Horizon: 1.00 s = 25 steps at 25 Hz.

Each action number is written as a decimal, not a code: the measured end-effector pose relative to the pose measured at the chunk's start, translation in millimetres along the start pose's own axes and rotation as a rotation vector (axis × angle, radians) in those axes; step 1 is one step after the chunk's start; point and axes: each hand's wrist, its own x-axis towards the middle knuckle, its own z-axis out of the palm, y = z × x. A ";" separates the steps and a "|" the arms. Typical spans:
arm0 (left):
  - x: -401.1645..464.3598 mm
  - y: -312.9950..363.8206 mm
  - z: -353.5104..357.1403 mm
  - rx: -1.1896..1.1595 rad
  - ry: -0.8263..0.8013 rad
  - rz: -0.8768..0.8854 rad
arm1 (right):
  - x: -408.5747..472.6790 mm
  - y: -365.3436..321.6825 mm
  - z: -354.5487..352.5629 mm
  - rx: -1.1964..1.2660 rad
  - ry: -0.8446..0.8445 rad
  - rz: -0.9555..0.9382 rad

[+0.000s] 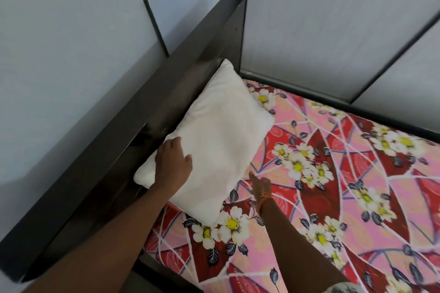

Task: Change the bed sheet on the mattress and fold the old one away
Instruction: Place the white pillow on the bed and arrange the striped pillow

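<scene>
White cotton fills the middle of my view: the pillow (214, 135) lies at the head of the bed, propped aslant against the dark headboard (133, 131), with its lower corner pointing toward me. My left hand (172, 162) rests flat on the pillow's near-left part, fingers fairly straight and spread over the cloth, thumb out to the right; that grip is open, pressing on the fabric without curling round it. My right hand (259, 184) is at the pillow's right edge, just above the sheet (345, 173), and it blurs a little. One finger points forward at the pillow's side, and the others seem loosely relaxed; I close that grip on nothing. I cannot tell for certain whether the fingertip touches the pillow. An orange thread (264, 200) is tied round my right wrist.

The sheet, pink and red with white, yellow-centred flowers and dark leaves, is spread over the mattress and covers all of it that I can see. It reaches under the pillow and out to the far edge, where a dark frame (309, 95) meets the pale wall (333, 19). A dark-edged panel (166, 5) leans on the wall behind the headboard.
</scene>
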 end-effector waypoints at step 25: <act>-696.9 455.1 81.7 -0.656 -0.577 0.805 | -530.6 253.3 -700.9 0.933 0.904 -0.421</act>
